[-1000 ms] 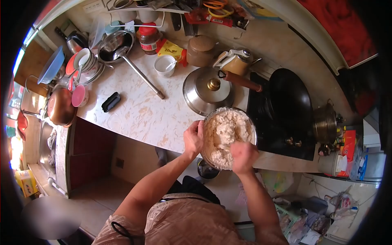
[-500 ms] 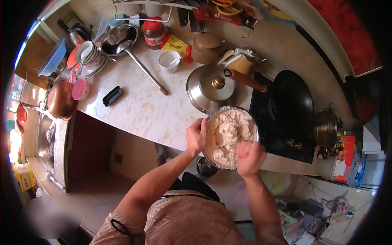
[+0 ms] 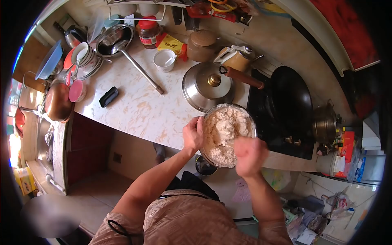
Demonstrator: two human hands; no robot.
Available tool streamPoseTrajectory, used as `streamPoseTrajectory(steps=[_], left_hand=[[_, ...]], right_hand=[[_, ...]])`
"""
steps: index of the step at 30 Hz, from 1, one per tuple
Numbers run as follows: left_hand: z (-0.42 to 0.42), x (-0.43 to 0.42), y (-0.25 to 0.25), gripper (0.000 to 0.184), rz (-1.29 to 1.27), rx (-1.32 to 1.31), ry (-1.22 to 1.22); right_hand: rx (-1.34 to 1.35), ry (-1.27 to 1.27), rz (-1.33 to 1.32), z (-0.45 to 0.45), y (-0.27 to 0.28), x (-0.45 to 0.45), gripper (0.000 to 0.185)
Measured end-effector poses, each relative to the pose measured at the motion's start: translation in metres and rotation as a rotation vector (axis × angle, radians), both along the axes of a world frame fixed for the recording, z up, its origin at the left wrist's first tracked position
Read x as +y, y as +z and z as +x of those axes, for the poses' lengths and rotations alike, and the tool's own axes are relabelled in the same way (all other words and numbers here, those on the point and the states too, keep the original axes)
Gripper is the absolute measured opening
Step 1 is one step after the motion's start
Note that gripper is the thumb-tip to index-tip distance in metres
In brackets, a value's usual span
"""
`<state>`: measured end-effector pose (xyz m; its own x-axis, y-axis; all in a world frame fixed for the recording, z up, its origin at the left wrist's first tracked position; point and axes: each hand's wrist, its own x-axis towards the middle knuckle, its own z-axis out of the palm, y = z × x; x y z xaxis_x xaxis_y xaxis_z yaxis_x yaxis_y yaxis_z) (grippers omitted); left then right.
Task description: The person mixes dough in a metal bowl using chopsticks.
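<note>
A metal bowl (image 3: 205, 157) stands at the counter's front edge, filled with a pale, lumpy, dough-like flour mixture (image 3: 226, 127). My left hand (image 3: 193, 134) grips the bowl's left rim, thumb near the top edge and fingers around the outside. Over the bowl's right side, my right hand (image 3: 250, 156) is closed in a fist and slightly smeared by motion. Whatever it may hold is hidden behind the fingers. Just behind the bowl sits a steel lid (image 3: 196, 87) with a brass-coloured knob.
A black wok (image 3: 290, 96) with a wooden handle sits on the stove at right. Across the counter (image 3: 134, 108) are a long-handled ladle (image 3: 141, 69), a small white bowl (image 3: 164, 61), a black tray (image 3: 109, 96), a red-lidded jar (image 3: 148, 34) and stacked bowls (image 3: 83, 55).
The view has shifted slightly, moving the counter items a little left. My right fist has moved slightly and blurred over the bowl; my left hand keeps its grip on the rim.
</note>
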<state>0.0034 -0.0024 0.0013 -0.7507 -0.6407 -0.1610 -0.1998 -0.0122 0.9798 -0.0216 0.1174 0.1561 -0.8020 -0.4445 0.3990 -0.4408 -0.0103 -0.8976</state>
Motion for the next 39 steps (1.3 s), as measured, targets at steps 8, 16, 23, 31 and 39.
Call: streamPoseTrajectory(steps=[8,16,23,31,39], left_hand=[[0.002,-0.002,0.003,0.031,-0.026,-0.047,-0.028],[0.001,-0.002,-0.002,0.030,-0.038,-0.052,-0.034],[-0.001,0.000,-0.004,0.030,0.030,0.003,-0.030],[-0.003,0.002,-0.002,0.029,0.005,0.013,-0.046],[0.000,0.002,0.007,0.032,-0.004,0.018,-0.053]], right_hand=[[-0.155,0.017,-0.220,0.014,0.007,0.000,0.046],[-0.382,-0.175,-0.311,0.006,-0.023,0.015,0.051],[-0.376,-0.267,-0.423,0.028,-0.028,0.031,0.048],[-0.361,-0.655,-0.546,0.013,-0.064,0.058,0.047],[0.238,-0.272,0.499,0.007,-0.051,0.069,0.026]])
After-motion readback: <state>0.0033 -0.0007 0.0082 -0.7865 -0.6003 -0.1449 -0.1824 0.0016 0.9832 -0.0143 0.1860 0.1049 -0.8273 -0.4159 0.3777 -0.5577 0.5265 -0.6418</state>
